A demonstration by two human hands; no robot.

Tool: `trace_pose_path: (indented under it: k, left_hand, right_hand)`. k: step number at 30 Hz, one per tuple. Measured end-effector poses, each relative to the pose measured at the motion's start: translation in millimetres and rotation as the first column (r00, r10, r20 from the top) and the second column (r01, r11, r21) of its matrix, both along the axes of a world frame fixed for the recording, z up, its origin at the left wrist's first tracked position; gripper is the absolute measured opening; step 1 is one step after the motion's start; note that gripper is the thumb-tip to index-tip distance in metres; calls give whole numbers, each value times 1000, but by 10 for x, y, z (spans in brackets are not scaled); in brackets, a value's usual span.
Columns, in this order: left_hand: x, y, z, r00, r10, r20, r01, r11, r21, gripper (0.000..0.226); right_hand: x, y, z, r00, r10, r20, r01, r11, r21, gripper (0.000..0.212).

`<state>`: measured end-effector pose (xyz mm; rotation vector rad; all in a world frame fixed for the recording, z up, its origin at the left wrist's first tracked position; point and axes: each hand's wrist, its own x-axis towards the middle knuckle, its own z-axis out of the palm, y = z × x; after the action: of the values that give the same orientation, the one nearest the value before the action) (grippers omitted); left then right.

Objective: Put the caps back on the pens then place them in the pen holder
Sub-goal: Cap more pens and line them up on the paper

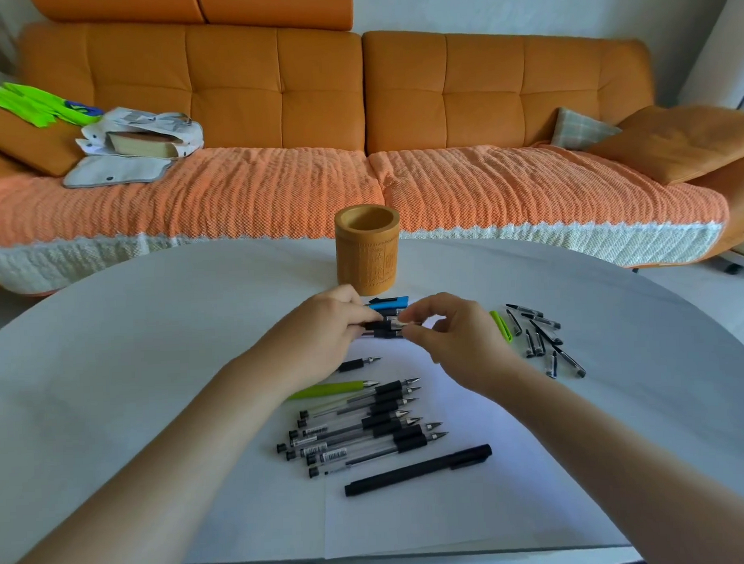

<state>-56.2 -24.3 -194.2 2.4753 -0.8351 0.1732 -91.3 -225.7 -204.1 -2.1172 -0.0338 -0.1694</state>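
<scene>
An orange sofa (355, 92) runs across the back, its seat under a woven orange throw (274, 192) with a white edge. On its left end lie a patterned cloth bag (141, 138) with a book inside and something bright green (35, 103); cushions sit at its right end.

In front stands the round white desk (111, 354), with white paper sheets (412, 512) spread over its near half. Near the far edge, at the middle, the bamboo pen holder (368, 250) stands upright and looks empty from here.

Both bare forearms reach in from the bottom corners and meet just before the holder. The left hand (321, 330) is closed around a black-gripped pen (382, 328), held roughly level; the right hand (452, 334) pinches a clear cap at the pen's tip end between thumb and fingers (413, 318). Whether the cap is fully seated I cannot tell. Just behind the hands lies a blue object (390, 303), partly hidden.

Nearer the person, a row of uncapped gel pens (367, 429) lies side by side on the paper, tips pointing right, with a green pen (332, 388) above them and one more uncapped pen (360, 363) by the left wrist. A capped black marker (419, 470) lies closest.

To the right, loose caps (541, 339) are scattered on the desk, a green cap (501, 325) beside them.
</scene>
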Motion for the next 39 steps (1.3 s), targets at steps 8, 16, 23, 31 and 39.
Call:
trace_pose_path:
  k: [8, 16, 23, 31, 39]
  left_hand:
    - [9, 98, -124, 992, 64, 109, -78, 988, 130, 31]
    - [15, 190, -110, 998, 62, -29, -53, 967, 250, 18]
    - [0, 133, -96, 990, 101, -95, -76, 968, 240, 7]
    - [-126, -276, 43, 999, 47, -18, -46, 996, 73, 15]
    - [-259, -600, 42, 995, -33, -93, 41, 995, 90, 7]
  right_hand:
    - [166, 9, -152, 999, 43, 9, -37, 932, -360, 10]
    - [240, 44, -173, 989, 86, 116, 3, 791, -612, 14]
    - [219, 57, -161, 987, 128, 98, -36, 767, -640, 24]
    - [37, -423, -20, 990, 12, 143, 80, 780, -620, 16]
    - [-277, -1031, -24, 947, -314, 66, 270, 667, -694, 16]
